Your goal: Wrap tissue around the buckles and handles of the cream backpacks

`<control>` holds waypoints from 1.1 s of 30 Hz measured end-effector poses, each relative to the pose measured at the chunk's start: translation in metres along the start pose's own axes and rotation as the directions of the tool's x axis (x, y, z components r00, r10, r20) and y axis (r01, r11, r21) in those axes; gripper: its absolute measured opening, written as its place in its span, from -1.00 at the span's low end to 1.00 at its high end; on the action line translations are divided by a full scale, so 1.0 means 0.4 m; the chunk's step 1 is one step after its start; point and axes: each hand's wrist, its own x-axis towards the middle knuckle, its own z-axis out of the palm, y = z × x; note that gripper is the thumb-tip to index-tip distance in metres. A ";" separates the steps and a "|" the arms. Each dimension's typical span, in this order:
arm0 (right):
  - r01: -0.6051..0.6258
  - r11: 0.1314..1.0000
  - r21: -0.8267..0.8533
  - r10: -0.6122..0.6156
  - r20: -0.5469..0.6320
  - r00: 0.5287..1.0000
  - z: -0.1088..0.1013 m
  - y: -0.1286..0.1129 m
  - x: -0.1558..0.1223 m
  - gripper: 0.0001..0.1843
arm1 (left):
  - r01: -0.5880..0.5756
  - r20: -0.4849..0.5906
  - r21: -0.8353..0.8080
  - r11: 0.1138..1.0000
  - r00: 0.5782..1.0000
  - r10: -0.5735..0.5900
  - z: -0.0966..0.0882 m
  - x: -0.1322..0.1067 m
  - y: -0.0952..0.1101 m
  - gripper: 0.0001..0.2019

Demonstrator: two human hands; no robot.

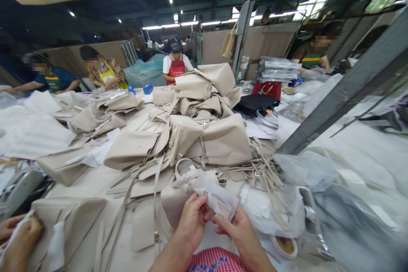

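Head camera, the only view I have: white tissue paper (208, 189) is bunched between both of my hands, just above a beige handbag (170, 208) lying on the desk (92, 183) straight ahead of me. My left hand (191, 216) pinches the paper's near left edge with the thumb on top. My right hand (239, 227) pinches its lower right corner. Each grip is therefore clenched on the paper.

The wad's long axis runs from upper left down to lower right, across the bag. The left hand is nearer the bag, and I cannot tell whether it touches it. The paper looks thin, crumpled and slightly see-through. The bag is pale, smooth and flat, with a small metal clasp (156, 236) on its near flap.

Behind it rises a heap of matching bags (213, 140), with loose straps (264, 165) to the right and a tape roll (284, 245) beside my right wrist. Another person's hand (19, 238) works at the lower left.
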 end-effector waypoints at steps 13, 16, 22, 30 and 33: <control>0.171 0.980 -0.099 -0.175 -0.033 0.984 -0.047 0.010 -0.015 -0.49 | 0.001 -0.083 -0.097 0.995 0.997 -0.009 -0.007 0.012 0.019 -0.79; 0.328 0.926 -0.190 -0.306 0.135 0.942 -0.057 -0.004 -0.019 -0.69 | 0.066 -0.055 -0.175 0.982 0.996 -0.076 -0.003 0.011 0.036 -0.85; 0.498 0.807 -0.316 -0.392 0.344 0.853 -0.071 -0.013 -0.013 -0.73 | 0.022 0.030 -0.226 0.974 0.999 -0.016 -0.012 0.004 0.050 -0.84; 0.613 0.693 -0.380 -0.411 0.489 0.769 -0.060 -0.021 -0.006 -0.58 | -0.151 0.156 0.010 0.988 0.977 0.148 -0.039 -0.057 0.003 -0.50; 0.625 0.681 -0.381 -0.380 0.546 0.746 -0.050 -0.026 -0.013 -0.54 | -0.208 0.069 0.126 0.970 0.977 0.200 -0.052 -0.062 -0.023 -0.61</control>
